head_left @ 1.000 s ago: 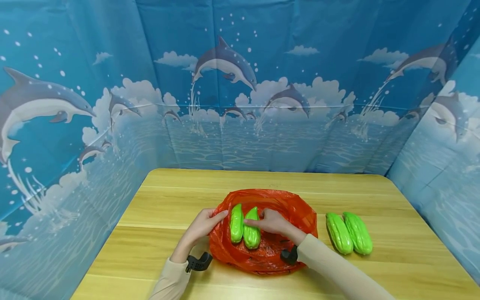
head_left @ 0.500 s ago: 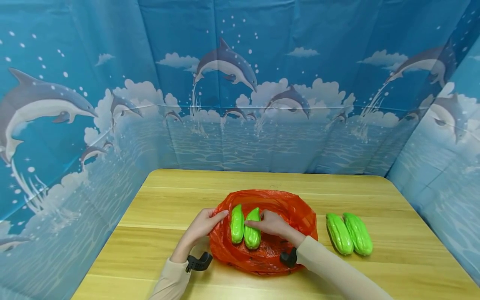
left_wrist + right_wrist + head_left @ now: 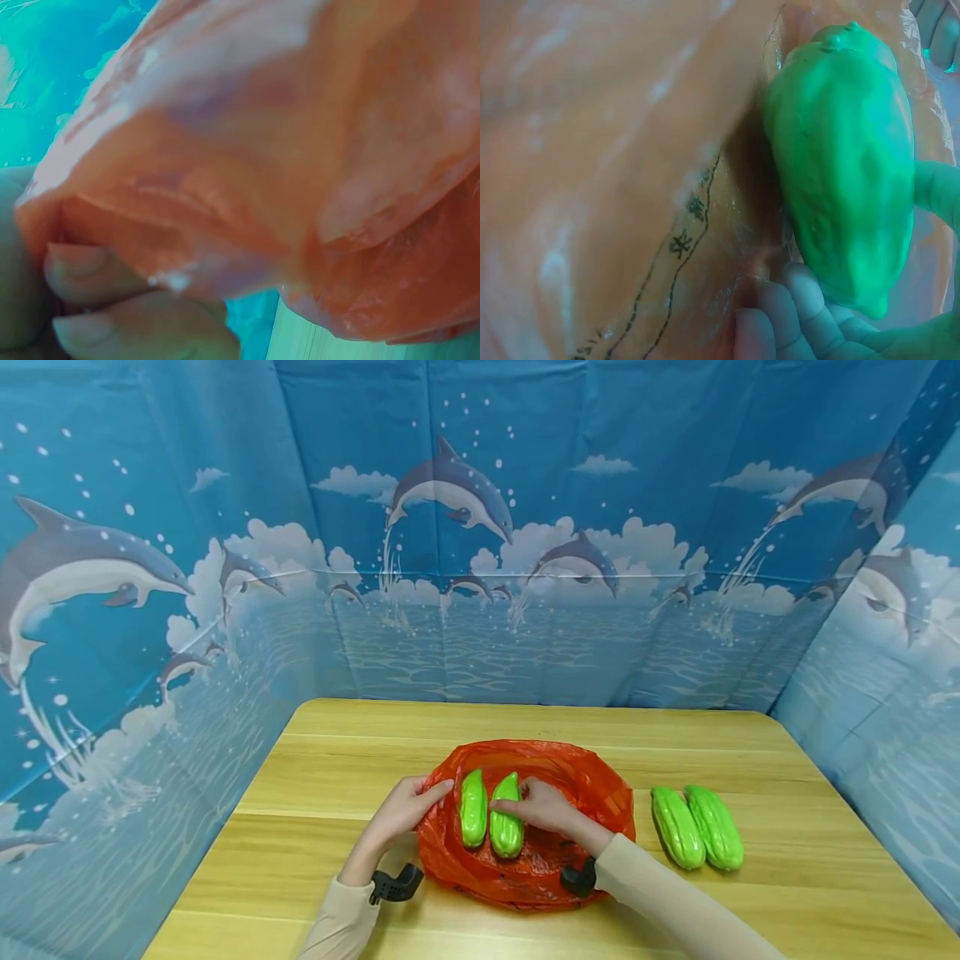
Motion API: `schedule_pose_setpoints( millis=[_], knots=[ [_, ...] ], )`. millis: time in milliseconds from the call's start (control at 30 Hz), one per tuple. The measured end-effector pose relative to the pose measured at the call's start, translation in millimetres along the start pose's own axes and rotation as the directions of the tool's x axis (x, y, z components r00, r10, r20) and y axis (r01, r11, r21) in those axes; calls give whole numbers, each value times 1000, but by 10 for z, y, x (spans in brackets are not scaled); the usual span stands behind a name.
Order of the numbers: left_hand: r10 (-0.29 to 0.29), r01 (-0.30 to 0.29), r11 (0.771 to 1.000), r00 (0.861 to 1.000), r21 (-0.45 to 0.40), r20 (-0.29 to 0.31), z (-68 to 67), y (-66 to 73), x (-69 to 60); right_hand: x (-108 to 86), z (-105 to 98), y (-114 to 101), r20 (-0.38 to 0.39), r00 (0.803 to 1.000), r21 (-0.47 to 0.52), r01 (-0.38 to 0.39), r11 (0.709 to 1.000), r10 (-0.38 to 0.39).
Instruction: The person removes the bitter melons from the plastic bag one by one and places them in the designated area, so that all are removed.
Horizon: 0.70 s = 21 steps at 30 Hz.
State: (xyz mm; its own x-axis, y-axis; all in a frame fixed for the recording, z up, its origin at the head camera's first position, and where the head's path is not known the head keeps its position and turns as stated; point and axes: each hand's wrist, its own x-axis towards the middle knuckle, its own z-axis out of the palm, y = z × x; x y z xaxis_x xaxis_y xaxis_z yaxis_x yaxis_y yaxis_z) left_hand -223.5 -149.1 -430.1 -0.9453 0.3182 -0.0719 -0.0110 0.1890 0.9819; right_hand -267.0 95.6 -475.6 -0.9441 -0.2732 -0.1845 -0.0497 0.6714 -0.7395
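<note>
A red plastic bag (image 3: 480,885) lies spread open at the middle of the table. My left hand (image 3: 402,808) pinches its left rim; in the left wrist view the fingertips (image 3: 142,319) bend against the bunched film. Inside the bag stand two glossy green bitter melons, both with the pointed end up in the head view. My right hand (image 3: 551,810) reaches in and grips the right-hand bitter melon (image 3: 507,832) between thumb and fingers. The left-hand bitter melon (image 3: 473,810) stands beside it, a narrow gap apart, untouched by the right hand. Its lower side is hidden.
Two more green bitter melons, one on the left (image 3: 678,828) and one on the right (image 3: 715,828), lie side by side on the wooden table (image 3: 360,735), to the right of the bag. A blue dolphin-print curtain (image 3: 480,635) hangs behind the table and along its sides.
The bitter melon in my right hand has shifted slightly right, so the gap to its neighbour is a little wider. The left hand keeps its hold on the rim.
</note>
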Motion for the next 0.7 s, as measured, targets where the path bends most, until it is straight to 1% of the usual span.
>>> schedule_pose_setpoints(
  millis=[133,233,533,700],
  knots=[
    [-3,3,1000,1000,0,-11,-24,-144,74,-15,-13,-10,-9,1000,30,-5,1000,5],
    [-2,2,1000,1000,4,-23,-29,-202,100,-26,-18,-20,-10,1000,42,-11,999,12],
    [9,-8,1000,1000,17,-30,-29,-206,93,-71,-25,-26,-15,999,89,-27,996,28],
    [1,-1,1000,1000,1,-21,-31,-209,95,-76,-31,-23,-37,999,74,-29,997,32]
  ],
)
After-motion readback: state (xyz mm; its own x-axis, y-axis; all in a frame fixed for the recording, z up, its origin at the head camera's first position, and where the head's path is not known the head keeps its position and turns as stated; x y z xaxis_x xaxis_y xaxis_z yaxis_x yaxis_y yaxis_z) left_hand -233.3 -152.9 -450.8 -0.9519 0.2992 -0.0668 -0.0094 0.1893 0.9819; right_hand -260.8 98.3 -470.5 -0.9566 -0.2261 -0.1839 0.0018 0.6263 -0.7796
